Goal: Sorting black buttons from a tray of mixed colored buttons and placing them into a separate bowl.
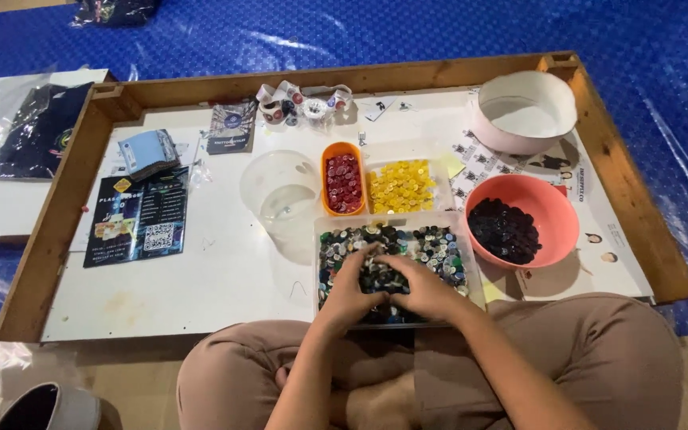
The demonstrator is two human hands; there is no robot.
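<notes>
- Nearest to you, your crossed legs in tan trousers (599,358) sit at the edge of the low wooden-framed tray table (65,231).
- Your left hand (353,288) and right hand (424,285) rest side by side, touching, in the clear tray of mixed buttons (439,247), just in front of your knees.
- Both hands are cupped with fingers bent down into the buttons; you cannot tell from here whether either one has closed on any.
- Just to the right of that tray stands the coral bowl of black buttons (519,219).
- Behind the tray, touching its far edge, lie the orange dish of red buttons (343,179) and, beside it, the clear tray of yellow buttons (402,185).
- Left of the orange dish stands a clear plastic tub (280,195), tilted.
- Further left lie a dark printed leaflet (137,215) and a stack of light blue cards (147,153).
- At the far right corner stands a pale pink bowl (523,111).
- Along the far rim lies a cluster of small tape rolls (300,103).
- Beyond the table, blue plastic sheeting (360,32) covers the floor.
</notes>
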